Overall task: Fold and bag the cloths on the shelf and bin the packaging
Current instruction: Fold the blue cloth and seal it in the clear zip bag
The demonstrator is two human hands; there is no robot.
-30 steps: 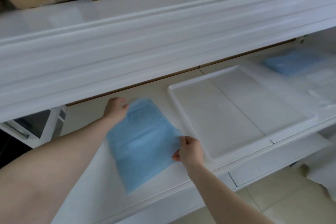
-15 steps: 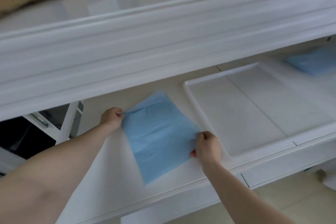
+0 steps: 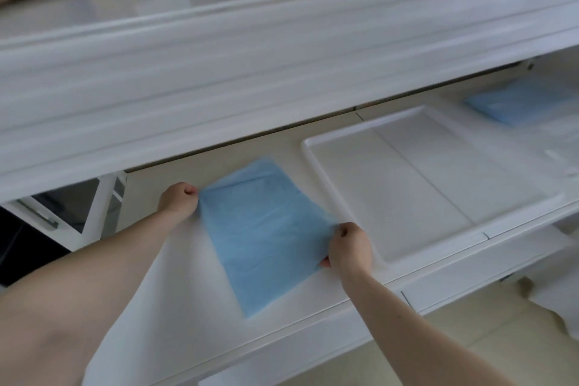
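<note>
Two bare forearms enter from the lower edge. No sleeves, gloves, watches, rings or other worn items show on either arm. The left hand (image 3: 178, 201) and the right hand (image 3: 351, 250) are uncovered, with short, unpainted fingernails.

Light blue cloth (image 3: 266, 229) is laid flat on the white shelf (image 3: 175, 285), skewed to the shelf edge, just left of the tray; its left and right edges are pinched. A second blue cloth stack (image 3: 513, 103), blurred, is seen far right on the same shelf.
</note>
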